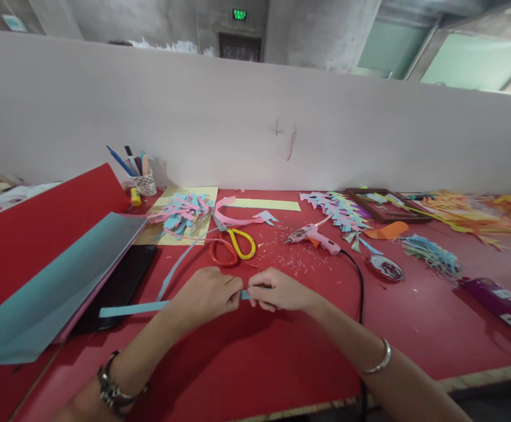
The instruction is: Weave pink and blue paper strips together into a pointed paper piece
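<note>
A long blue paper strip (pixel 136 308) runs through both fists above the red tabletop, its free end sticking out to the left. My left hand (pixel 214 291) is closed around it, thumb and forefinger pinched. Just to the right, my right hand (pixel 277 289) pinches the same strip, and a short bit of blue shows between the two hands. Something thin and dark shows at the right fingers; I cannot make out what it is. Beyond the hands lie scissors (pixel 244 243) with one red and one yellow handle. A pink glue gun (pixel 314 237) rests farther right.
Pink and blue paper pieces (pixel 185 211) are heaped at the back. Blue sheets (pixel 62 281) and a black tablet-like slab (pixel 128 281) lie left. A pen cup (pixel 145 183) stands near the partition. Right are a braided paper chain (pixel 337 211), a wooden frame (pixel 391 208) and a purple power strip (pixel 497 302).
</note>
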A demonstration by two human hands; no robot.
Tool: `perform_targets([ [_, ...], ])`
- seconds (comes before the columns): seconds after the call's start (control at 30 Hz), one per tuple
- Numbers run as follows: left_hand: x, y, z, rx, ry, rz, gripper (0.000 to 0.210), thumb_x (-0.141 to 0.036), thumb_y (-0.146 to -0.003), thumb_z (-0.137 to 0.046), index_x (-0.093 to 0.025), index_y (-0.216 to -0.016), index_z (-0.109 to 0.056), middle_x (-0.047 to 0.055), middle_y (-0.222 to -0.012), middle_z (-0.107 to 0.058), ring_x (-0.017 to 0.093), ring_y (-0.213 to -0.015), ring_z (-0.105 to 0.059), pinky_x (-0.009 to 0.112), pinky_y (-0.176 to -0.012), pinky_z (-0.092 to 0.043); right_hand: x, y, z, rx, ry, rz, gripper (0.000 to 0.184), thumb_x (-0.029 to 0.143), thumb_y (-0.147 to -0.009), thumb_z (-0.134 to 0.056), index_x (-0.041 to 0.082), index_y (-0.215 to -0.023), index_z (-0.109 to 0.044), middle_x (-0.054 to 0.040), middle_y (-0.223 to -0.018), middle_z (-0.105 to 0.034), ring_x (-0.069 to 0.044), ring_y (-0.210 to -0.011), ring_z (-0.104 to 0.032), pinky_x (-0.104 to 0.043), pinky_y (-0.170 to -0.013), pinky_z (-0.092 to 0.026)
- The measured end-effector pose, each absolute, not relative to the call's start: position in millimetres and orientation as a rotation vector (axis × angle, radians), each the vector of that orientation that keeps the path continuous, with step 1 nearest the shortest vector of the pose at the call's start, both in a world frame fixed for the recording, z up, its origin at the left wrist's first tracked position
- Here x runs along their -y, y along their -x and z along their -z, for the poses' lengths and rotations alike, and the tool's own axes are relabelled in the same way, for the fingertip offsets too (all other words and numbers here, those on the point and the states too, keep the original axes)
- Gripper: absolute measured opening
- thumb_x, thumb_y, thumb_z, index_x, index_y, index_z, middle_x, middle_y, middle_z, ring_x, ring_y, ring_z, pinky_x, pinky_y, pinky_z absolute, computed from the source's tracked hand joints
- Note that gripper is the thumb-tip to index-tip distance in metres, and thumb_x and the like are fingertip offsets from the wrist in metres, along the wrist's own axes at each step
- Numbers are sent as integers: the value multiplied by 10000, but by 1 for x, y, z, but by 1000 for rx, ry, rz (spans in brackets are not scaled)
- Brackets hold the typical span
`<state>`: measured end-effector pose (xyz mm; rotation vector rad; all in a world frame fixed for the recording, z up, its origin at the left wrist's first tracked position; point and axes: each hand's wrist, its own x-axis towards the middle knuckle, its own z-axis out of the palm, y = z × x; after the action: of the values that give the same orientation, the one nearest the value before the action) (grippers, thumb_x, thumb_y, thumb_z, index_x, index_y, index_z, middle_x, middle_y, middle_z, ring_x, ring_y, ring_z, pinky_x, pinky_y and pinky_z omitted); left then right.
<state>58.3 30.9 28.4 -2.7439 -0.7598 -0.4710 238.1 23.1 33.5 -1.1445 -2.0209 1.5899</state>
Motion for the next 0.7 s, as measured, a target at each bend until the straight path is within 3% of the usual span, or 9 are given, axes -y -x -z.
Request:
perform_targets([
  [0.7,-41,-47,-31,1224,3106,466,174,-124,-647,-370,-180,-563,-511,-27,-499,-512,83,-475,-432,210,-475,-227,-32,-255,-44,1973,1109,-1647,203,253,-731,-428,155,-555,-454,102,-349,-376,-10,-301,-301,-122,-310,-238],
])
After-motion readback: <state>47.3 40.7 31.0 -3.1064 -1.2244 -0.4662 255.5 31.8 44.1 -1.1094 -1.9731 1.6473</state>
